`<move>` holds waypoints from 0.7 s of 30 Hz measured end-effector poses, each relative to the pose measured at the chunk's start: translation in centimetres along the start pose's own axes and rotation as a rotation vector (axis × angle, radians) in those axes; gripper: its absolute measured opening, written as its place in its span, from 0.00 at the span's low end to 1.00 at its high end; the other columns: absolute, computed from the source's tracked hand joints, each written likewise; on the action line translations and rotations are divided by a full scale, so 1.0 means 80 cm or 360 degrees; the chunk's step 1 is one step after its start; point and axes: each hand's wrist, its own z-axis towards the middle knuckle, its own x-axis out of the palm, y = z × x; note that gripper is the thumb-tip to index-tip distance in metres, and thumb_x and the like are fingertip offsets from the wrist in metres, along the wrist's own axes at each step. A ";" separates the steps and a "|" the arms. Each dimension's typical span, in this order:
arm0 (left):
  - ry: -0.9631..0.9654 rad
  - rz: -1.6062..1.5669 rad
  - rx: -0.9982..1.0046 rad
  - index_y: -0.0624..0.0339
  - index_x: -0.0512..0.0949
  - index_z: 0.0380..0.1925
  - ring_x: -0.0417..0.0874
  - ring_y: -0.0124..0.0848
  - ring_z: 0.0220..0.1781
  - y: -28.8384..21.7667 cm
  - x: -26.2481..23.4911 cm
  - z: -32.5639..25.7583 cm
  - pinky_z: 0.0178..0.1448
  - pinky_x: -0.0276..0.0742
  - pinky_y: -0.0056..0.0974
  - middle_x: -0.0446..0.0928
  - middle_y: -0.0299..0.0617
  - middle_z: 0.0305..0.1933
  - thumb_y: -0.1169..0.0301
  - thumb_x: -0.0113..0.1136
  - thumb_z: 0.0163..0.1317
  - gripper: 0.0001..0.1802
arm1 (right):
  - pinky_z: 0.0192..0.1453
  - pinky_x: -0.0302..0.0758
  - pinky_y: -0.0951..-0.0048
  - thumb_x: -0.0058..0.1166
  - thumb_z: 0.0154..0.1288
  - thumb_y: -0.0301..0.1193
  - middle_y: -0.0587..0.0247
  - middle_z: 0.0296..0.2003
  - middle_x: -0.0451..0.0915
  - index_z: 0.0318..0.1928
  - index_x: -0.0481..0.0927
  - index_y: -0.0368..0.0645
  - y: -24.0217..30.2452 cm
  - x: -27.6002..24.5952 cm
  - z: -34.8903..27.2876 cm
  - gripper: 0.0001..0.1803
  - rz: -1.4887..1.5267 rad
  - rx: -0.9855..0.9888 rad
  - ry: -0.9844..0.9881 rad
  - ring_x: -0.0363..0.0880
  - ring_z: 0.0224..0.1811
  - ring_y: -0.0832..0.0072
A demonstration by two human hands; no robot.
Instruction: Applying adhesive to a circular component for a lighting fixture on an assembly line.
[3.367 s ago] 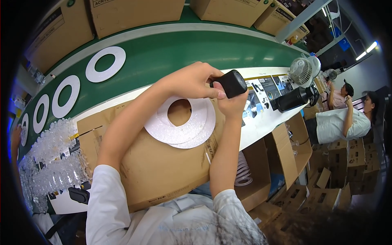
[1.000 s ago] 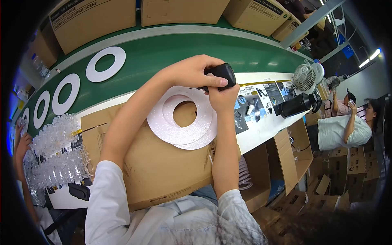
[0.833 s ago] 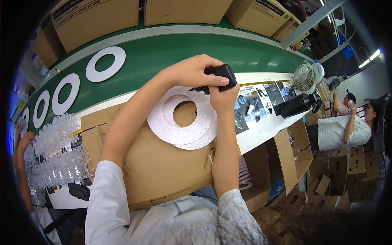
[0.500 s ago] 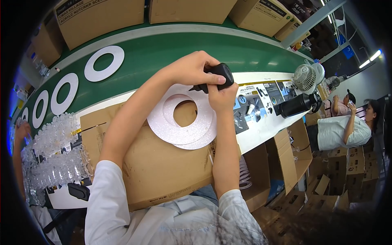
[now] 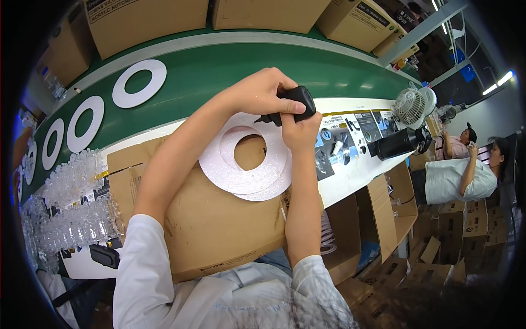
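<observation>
My left hand (image 5: 269,90) and my right hand (image 5: 300,130) both grip a black, rounded tool with a pointed tip (image 5: 304,101); its exact kind I cannot make out. My left thumb lies across its body from above, while the right fist holds it from below. The tip points left, above the upper edge of two overlapping white glittery flat rings (image 5: 224,175). These rings lie off-centre, one over the other, on a brown cardboard sheet or box (image 5: 219,230) in front of me. My left forearm crosses beside their left edge.
More white rings (image 5: 158,82) lie on the green surface. Clear plastic pieces (image 5: 71,219) are heaped left, near a black case (image 5: 104,256). A black cylinder (image 5: 394,144), a fan (image 5: 410,107) and open cartons (image 5: 383,214) stand right. Large boxes (image 5: 148,27) line the back. Two people are right; another's arm shows left.
The large boxes at the back have shifted right. At the far left, another person's hand has moved away from the clear pieces. My hands and the black tool have hardly moved.
</observation>
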 end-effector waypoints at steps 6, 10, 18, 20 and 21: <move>-0.0018 -0.0018 -0.0032 0.68 0.84 0.38 0.79 0.23 0.31 -0.002 0.001 0.000 0.39 0.78 0.31 0.82 0.38 0.29 0.66 0.70 0.58 0.15 | 0.38 0.78 0.73 0.61 0.60 0.28 0.59 0.30 0.83 0.41 0.80 0.32 -0.002 0.000 0.000 0.12 -0.0015 0.0033 0.0006 0.82 0.34 0.75; -0.0034 0.0007 -0.0020 0.68 0.84 0.38 0.78 0.23 0.30 -0.010 0.003 -0.001 0.38 0.78 0.31 0.82 0.37 0.28 0.66 0.70 0.58 0.15 | 0.38 0.78 0.73 0.61 0.60 0.28 0.59 0.30 0.83 0.41 0.80 0.32 0.000 -0.002 -0.001 0.12 -0.0006 0.0049 -0.0004 0.82 0.34 0.75; -0.0101 0.0110 0.0125 0.62 0.84 0.43 0.81 0.28 0.33 -0.017 0.012 -0.001 0.42 0.78 0.34 0.84 0.41 0.33 0.60 0.70 0.56 0.20 | 0.36 0.79 0.72 0.66 0.57 0.28 0.60 0.28 0.84 0.38 0.83 0.33 0.021 -0.003 0.004 0.12 -0.0058 0.0072 -0.0132 0.84 0.31 0.74; -0.0122 0.0152 0.0160 0.63 0.84 0.43 0.82 0.28 0.34 -0.014 0.012 -0.001 0.43 0.78 0.34 0.84 0.41 0.33 0.59 0.70 0.56 0.21 | 0.36 0.79 0.73 0.66 0.57 0.29 0.60 0.28 0.84 0.38 0.83 0.33 0.024 -0.003 0.005 0.12 0.0003 0.0108 -0.0140 0.84 0.31 0.74; -0.0155 0.0165 0.0192 0.64 0.83 0.44 0.81 0.29 0.35 -0.011 0.010 -0.001 0.43 0.78 0.34 0.84 0.42 0.34 0.59 0.70 0.56 0.22 | 0.36 0.79 0.73 0.66 0.57 0.29 0.60 0.28 0.85 0.38 0.84 0.33 0.024 -0.003 0.005 0.12 0.0063 0.0146 -0.0146 0.85 0.30 0.74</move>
